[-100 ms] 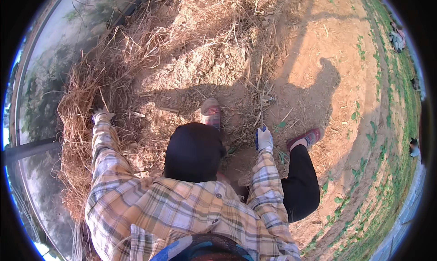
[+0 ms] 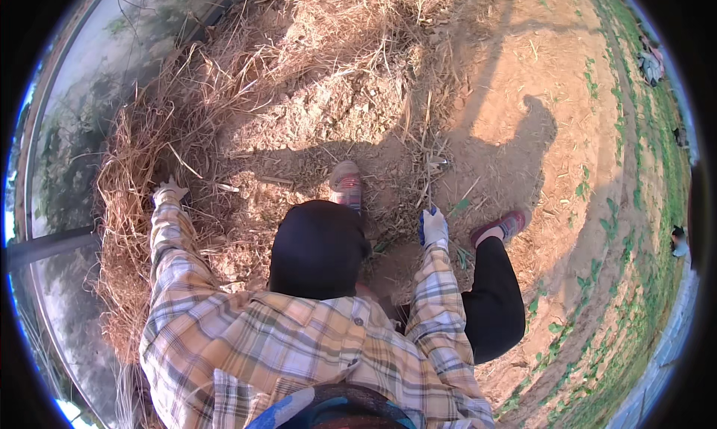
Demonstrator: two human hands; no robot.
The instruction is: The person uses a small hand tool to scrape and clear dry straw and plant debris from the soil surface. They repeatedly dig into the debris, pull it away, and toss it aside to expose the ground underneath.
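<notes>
My left hand (image 2: 170, 191), in a pale glove, reaches into the heap of dry brown grass (image 2: 131, 197) on the left. Its fingers look spread and touch the stalks, with nothing plainly gripped. In front of my right knee, my right hand (image 2: 432, 227), in a white and blue glove, is closed round a thin-handled tool (image 2: 429, 193). A small shiny metal part (image 2: 439, 161) shows near the tool's far end among loose straw; its exact kind is unclear.
Dry stalks cover the soil (image 2: 336, 115) ahead. A plastic-sheeted wall (image 2: 82, 130) with a dark bar (image 2: 56, 247) borders the left. Rows of green seedlings (image 2: 612, 220) run along the right. My shoes (image 2: 346, 184) stand apart on the ground.
My left hand has shifted slightly, and its fingers look more spread. A stalk beside it has tipped to the right. My right hand and the tool have hardly moved.
</notes>
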